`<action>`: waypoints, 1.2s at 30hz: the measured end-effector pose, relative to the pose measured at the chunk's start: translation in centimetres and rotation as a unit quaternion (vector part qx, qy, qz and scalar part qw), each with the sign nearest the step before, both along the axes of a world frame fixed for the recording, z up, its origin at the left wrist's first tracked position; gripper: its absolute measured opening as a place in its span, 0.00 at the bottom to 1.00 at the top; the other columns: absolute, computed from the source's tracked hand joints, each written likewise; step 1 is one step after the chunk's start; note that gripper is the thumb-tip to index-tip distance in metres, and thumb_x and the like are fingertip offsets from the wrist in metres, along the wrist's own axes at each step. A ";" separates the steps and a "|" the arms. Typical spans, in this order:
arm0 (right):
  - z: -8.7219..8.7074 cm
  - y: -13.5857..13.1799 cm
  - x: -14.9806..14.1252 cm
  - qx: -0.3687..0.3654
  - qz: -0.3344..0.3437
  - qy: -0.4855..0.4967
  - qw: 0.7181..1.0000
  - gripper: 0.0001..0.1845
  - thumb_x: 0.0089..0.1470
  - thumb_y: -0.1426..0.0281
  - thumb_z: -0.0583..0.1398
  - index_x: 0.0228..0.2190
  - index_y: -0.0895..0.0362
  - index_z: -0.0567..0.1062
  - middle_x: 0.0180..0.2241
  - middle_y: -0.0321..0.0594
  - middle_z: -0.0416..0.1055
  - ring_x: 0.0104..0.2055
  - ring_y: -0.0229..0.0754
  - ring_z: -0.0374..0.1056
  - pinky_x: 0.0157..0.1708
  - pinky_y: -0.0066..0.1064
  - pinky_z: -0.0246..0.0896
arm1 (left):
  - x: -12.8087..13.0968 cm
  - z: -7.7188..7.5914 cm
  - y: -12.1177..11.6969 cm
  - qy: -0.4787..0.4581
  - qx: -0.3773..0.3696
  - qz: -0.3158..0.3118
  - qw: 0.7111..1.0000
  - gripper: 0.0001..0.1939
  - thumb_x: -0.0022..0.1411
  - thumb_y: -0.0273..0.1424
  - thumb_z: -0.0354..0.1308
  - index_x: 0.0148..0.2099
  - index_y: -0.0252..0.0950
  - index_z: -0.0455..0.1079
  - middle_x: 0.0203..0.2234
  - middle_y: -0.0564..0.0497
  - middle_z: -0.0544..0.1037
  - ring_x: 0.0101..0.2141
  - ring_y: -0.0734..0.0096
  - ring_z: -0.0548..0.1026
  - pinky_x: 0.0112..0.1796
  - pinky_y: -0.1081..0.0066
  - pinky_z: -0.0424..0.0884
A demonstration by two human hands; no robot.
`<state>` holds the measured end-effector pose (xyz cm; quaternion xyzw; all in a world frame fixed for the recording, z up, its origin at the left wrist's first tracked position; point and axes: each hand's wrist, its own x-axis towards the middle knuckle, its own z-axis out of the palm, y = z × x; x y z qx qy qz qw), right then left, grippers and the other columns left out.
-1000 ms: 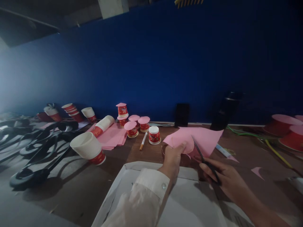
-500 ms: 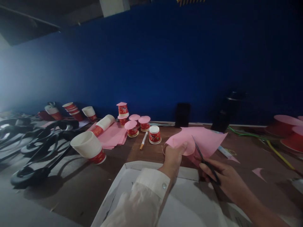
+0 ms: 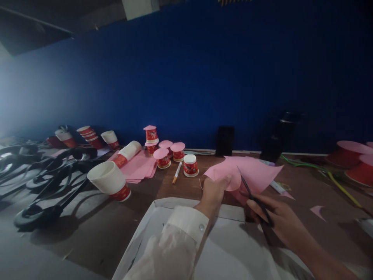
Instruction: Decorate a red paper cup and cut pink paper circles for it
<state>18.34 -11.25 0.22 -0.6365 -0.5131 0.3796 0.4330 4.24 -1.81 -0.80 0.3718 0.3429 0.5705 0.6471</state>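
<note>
My left hand (image 3: 214, 192) pinches the near left edge of a pink paper sheet (image 3: 258, 173), thumb on top. A rounded cut edge shows in the sheet beside the thumb. In my right hand (image 3: 272, 212) is a pair of black-handled scissors (image 3: 258, 204), its blades reaching up into the paper along the curve. Just left of the sheet, a small red paper cup (image 3: 190, 166) stands upside down. A white and orange marker (image 3: 176, 173) lies beside that cup.
Several upturned red cups carry pink paper discs (image 3: 161, 153). Nested paper cups (image 3: 109, 181) lean at the left, near pink sheets (image 3: 140, 167) and tangled black headsets (image 3: 49, 194). A white box lid (image 3: 233, 241) lies below my hands. A dark bottle (image 3: 279, 136) stands behind the sheet.
The scissors and my right hand have shifted slightly to the right and down. The sheet's right corner has moved a little to the right. My left hand keeps its hold.
</note>
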 end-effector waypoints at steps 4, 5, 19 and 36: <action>0.0 0.0 0.0 0.002 -0.005 0.007 1.000 0.26 0.50 0.42 0.64 0.30 0.53 0.80 0.20 0.34 0.65 0.25 0.41 0.61 0.27 0.32 0.57 | -0.2 0.3 -0.2 -0.001 -0.002 -0.007 1.000 0.22 0.46 0.38 0.75 0.41 0.30 0.79 0.43 0.36 0.84 0.46 0.50 0.81 0.52 0.56 0.74; 0.0 0.0 0.1 0.002 -0.002 0.009 1.000 0.26 0.50 0.42 0.64 0.28 0.53 0.79 0.19 0.34 0.65 0.25 0.40 0.60 0.27 0.32 0.57 | -0.2 0.3 -0.2 0.000 -0.001 -0.006 1.000 0.22 0.46 0.38 0.75 0.41 0.30 0.79 0.44 0.36 0.84 0.47 0.50 0.81 0.53 0.55 0.74; -0.2 0.0 0.1 -0.002 0.004 0.004 1.000 0.26 0.52 0.43 0.63 0.25 0.54 0.77 0.20 0.34 0.65 0.25 0.39 0.60 0.26 0.31 0.55 | -0.3 0.6 -0.2 -0.005 -0.006 0.001 1.000 0.21 0.44 0.38 0.76 0.39 0.31 0.80 0.43 0.37 0.85 0.48 0.48 0.80 0.55 0.52 0.72; -0.5 0.5 1.1 -0.012 0.023 -0.006 1.000 0.29 0.47 0.41 0.66 0.31 0.55 0.82 0.20 0.36 0.68 0.24 0.39 0.62 0.25 0.31 0.60 | -0.5 0.3 -0.1 0.006 -0.018 -0.008 1.000 0.23 0.42 0.38 0.77 0.40 0.30 0.81 0.43 0.37 0.85 0.45 0.50 0.81 0.52 0.55 0.75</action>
